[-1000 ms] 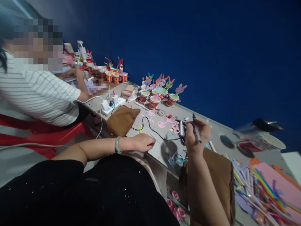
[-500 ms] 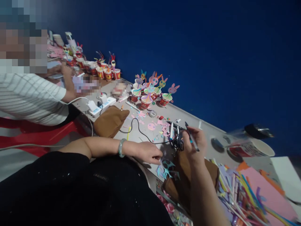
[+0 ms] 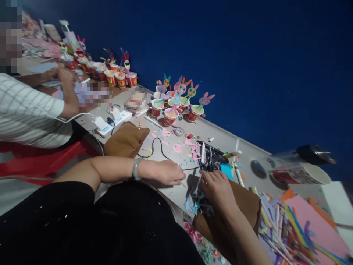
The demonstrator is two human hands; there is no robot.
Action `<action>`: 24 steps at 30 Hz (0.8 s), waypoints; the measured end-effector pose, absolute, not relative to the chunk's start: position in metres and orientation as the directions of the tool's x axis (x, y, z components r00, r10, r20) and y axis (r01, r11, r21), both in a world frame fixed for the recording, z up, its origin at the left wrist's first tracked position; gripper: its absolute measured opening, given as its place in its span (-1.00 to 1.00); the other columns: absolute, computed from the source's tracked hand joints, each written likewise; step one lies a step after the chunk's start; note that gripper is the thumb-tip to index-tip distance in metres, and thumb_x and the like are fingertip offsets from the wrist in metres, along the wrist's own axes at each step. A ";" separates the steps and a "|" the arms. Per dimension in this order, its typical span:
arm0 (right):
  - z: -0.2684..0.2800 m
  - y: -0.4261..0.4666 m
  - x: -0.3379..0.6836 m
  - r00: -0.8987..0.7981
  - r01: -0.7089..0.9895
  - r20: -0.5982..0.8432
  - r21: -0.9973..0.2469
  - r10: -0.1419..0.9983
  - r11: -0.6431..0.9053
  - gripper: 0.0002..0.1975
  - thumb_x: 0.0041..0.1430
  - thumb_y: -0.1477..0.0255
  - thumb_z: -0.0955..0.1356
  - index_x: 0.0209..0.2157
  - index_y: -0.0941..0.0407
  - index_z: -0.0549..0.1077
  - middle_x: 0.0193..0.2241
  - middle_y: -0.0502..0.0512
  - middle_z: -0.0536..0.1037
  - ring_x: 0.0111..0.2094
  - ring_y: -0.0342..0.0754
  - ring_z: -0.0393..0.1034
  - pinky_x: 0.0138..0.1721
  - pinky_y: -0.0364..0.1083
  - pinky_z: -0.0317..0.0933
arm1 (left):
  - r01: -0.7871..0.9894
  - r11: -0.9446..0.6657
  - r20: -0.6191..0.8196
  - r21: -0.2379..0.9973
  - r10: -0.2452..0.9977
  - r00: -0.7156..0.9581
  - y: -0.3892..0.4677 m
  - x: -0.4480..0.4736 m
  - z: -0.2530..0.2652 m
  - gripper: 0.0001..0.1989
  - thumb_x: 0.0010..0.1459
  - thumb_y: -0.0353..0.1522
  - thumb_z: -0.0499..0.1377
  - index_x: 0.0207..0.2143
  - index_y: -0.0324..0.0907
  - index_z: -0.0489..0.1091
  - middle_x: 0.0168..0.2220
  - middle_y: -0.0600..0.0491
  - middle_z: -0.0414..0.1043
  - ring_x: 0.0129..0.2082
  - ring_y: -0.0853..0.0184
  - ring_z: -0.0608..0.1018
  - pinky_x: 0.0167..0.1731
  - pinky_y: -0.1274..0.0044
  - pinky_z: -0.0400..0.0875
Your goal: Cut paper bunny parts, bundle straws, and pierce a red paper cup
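Note:
My left hand (image 3: 168, 173) hovers over the near table edge, thumb and fingers pinched together. A thin pale sliver shows at its fingertips, too small to name. To its right, my right hand (image 3: 219, 189) is closed on a pen (image 3: 198, 184), partly hidden by the fingers, held slanting downward. Below the pen lie light-blue paper offcuts (image 3: 193, 206), beside a brown cloth (image 3: 245, 200) under my right forearm. Just beyond my right hand is a black tool (image 3: 212, 156) with a black cord, and a white marker (image 3: 203, 152) rests near it.
Red paper cups (image 3: 171, 117) with paper rabbits stand along the blue wall. Pink scraps (image 3: 178, 148) and a tape roll (image 3: 179, 131) lie nearer. At left are a brown pouch (image 3: 124, 140), a power strip (image 3: 117, 123) and a co-worker's arm (image 3: 67, 92). Pipe cleaners (image 3: 295, 221) fill the right.
My right hand has moved down and left with the pen, from above the black tool to the blue offcuts. My left hand has shifted slightly left and up. The view has turned slightly.

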State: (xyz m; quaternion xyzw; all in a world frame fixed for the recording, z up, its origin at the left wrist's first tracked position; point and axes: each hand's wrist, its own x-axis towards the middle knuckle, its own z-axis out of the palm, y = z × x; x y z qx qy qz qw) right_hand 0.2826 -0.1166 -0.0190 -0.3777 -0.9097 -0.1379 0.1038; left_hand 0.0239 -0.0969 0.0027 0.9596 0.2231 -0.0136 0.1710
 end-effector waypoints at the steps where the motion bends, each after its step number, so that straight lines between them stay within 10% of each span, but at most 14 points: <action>1: -0.019 -0.120 0.283 -0.690 0.722 0.263 0.193 0.674 0.664 -0.82 0.26 0.57 0.29 -0.19 0.15 0.51 -0.46 0.10 0.58 -0.38 0.03 0.40 -0.15 0.01 0.14 | 0.478 -0.829 -0.107 0.290 0.468 0.877 -0.093 0.019 0.004 -0.84 0.29 -0.31 0.13 -0.28 -0.19 0.45 -0.25 -0.08 0.60 -0.32 0.27 0.57 -0.42 0.45 0.29; 10: -0.034 -0.126 0.278 -0.557 0.790 0.003 0.310 0.830 0.529 -0.86 0.13 0.64 0.35 -0.41 0.12 0.45 -0.49 0.11 0.59 -0.42 0.03 0.50 -0.34 -0.02 0.07 | 0.405 -0.883 -0.115 0.235 0.389 0.914 -0.093 0.002 -0.004 -0.84 0.27 -0.35 0.14 -0.32 -0.21 0.49 -0.34 -0.06 0.60 -0.38 0.29 0.56 -0.46 0.46 0.26; 19: -0.035 -0.124 0.266 -0.492 0.824 -0.094 0.272 0.866 0.498 -0.83 0.19 0.63 0.31 -0.37 0.13 0.51 -0.47 0.13 0.62 -0.43 0.02 0.54 -0.37 -0.06 0.18 | 0.788 -0.600 -0.120 0.138 0.780 0.615 -0.011 -0.033 0.019 -0.77 0.22 -0.50 0.01 -0.27 -0.31 0.47 -0.29 -0.17 0.55 -0.30 0.20 0.56 -0.34 0.43 0.36; 24: -0.019 -0.117 0.277 -0.448 0.891 0.026 -0.070 0.894 0.448 -0.74 0.21 0.43 0.35 -0.06 0.05 0.50 -0.31 0.14 0.66 -0.41 0.07 0.54 -0.40 -0.03 0.26 | 0.900 -0.412 0.005 0.143 0.910 0.416 0.021 -0.047 0.022 -0.51 0.23 -0.57 -0.07 0.21 -0.33 0.22 0.08 -0.26 0.43 -0.05 0.16 0.53 -0.19 0.42 0.39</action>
